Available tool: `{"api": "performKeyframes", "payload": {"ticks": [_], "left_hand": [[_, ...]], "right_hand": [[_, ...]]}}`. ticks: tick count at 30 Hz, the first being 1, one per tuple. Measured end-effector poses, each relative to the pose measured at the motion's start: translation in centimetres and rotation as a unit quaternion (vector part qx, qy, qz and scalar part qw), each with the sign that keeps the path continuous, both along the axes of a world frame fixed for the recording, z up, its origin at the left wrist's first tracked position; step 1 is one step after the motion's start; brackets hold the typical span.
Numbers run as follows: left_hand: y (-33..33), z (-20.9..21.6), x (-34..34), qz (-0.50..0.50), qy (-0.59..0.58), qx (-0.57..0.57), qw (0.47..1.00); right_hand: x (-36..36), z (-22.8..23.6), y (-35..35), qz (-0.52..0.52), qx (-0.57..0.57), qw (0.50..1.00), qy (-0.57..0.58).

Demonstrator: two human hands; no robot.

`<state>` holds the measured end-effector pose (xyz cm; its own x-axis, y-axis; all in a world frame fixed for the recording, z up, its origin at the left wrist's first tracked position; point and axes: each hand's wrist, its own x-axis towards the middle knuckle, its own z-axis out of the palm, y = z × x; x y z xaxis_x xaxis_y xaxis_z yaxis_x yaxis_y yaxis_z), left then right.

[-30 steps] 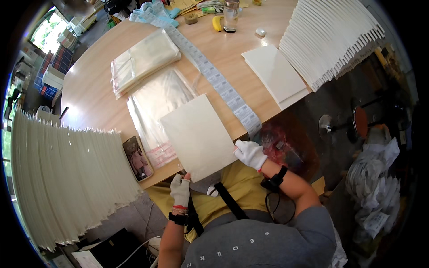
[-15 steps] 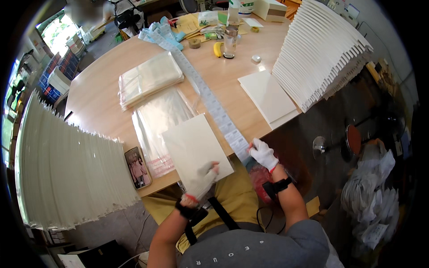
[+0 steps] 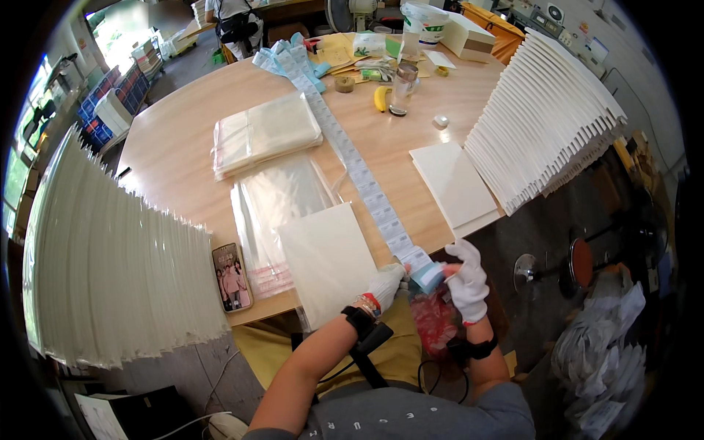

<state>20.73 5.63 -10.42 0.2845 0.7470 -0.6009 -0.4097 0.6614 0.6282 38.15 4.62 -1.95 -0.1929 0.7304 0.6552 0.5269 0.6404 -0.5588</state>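
A long strip of printed labels (image 3: 367,192) runs across the table to its front edge, where its end bends over and shows a blue backing. My left hand (image 3: 386,287), in a white glove with bare fingertips, is closed at the left side of that end. On the other side, my gloved right hand (image 3: 469,284) pinches the strip's end between thumb and forefinger; its other fingers are raised. Left of the strip, a flat white board (image 3: 323,253) lies on a clear plastic bag (image 3: 279,194), its near right corner beside my left wrist.
A tall stack of white boards (image 3: 539,125) stands at the right, beside a few flat boards (image 3: 455,183). Many bagged boards (image 3: 117,271) stand at the left, next to a phone (image 3: 232,277). Further back are packed clear bags (image 3: 268,132), a banana (image 3: 380,98) and a glass (image 3: 402,89).
My left hand has moved right, off the white board to the strip's end. My right hand has risen slightly and shifted right, and the strip's end is now bent over, showing blue.
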Motion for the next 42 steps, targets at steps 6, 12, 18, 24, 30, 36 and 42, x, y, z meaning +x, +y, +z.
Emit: {"api": "performKeyframes", "payload": {"ticks": [6, 12, 18, 24, 30, 36, 42], "left_hand": [[-5.0, 0.4, -5.8, -0.077, 0.193, 0.236, 0.949], [-14.5, -1.5, -16.3, 0.182, 0.376, 0.196, 0.887], [-16.9, -4.4, -17.4, 0.226, 0.269, 0.07, 0.934], [-14.1, -2.5, -15.1, 0.188, 0.02, 0.028, 0.982], [-13.2, 2.3, -14.8, 0.222, -0.018, 0.08, 0.972], [-11.6, 12.2, -18.0, 0.013, 0.379, 0.221, 0.899], [-22.3, 28.1, -24.1, 0.058, 0.653, 0.402, 0.64]], "right_hand": [[-8.0, -3.2, 8.5, 0.056, -0.301, 0.95, 0.065], [-16.2, -8.6, 15.3, 0.063, -0.407, 0.911, 0.008], [-18.3, -9.3, 15.7, 0.046, -0.358, 0.93, -0.06], [-18.5, -7.7, 15.3, -0.074, -0.281, 0.923, -0.25], [-12.5, -4.8, 11.0, -0.102, -0.311, 0.9, -0.288], [-10.2, -1.9, 1.2, 0.162, -0.444, 0.881, -0.023], [-18.6, 11.4, 0.6, 0.33, -0.316, 0.877, 0.15]]}}
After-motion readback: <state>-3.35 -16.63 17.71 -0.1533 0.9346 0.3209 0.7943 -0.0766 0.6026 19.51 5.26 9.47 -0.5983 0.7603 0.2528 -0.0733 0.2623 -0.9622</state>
